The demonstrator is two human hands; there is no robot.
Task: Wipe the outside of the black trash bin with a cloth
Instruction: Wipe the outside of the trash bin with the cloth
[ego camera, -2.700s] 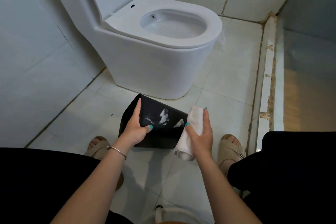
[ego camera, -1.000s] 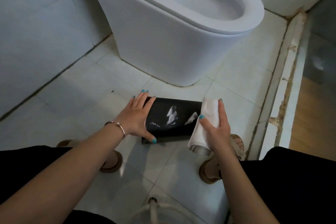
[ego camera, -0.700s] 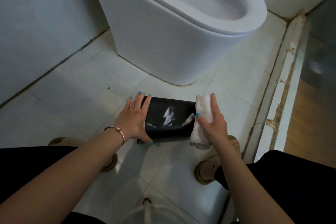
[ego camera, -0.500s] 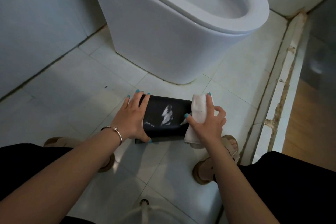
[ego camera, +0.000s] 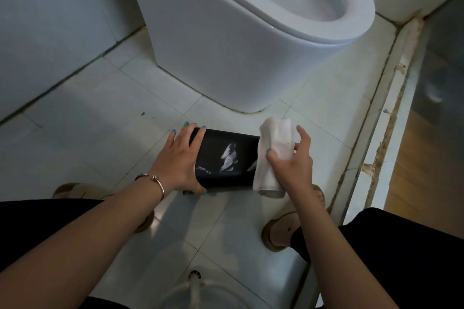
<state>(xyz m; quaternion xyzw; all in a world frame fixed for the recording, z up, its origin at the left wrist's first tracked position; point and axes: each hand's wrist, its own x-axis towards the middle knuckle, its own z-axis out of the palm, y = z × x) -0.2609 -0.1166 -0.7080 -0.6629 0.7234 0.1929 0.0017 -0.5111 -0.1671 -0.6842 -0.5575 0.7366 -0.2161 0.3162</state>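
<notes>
Down on the pale tiled bathroom floor (ego camera: pixel 105 118), a glossy black plastic trash bin (ego camera: pixel 226 158) lies on its side, its upturned wall streaked with white smears. The left hand (ego camera: pixel 179 163) reaches in from the lower left, forearm stretched forward, a thin silver bangle (ego camera: pixel 153 179) at the wrist. Its fingers lie nearly straight over the bin's left end, teal nails past the far edge, while the thumb hooks under the near edge. The right hand (ego camera: pixel 291 165) comes in from the lower right, holding a folded white cloth (ego camera: pixel 273 155) against the bin's right end. The thumb pinches the cloth from the left; the other fingers curl loosely behind it, tips lifted. Beyond both sets of fingertips stands a white ceramic toilet (ego camera: pixel 238 40). Tan sandals (ego camera: pixel 276 236) show beneath the forearms.
</notes>
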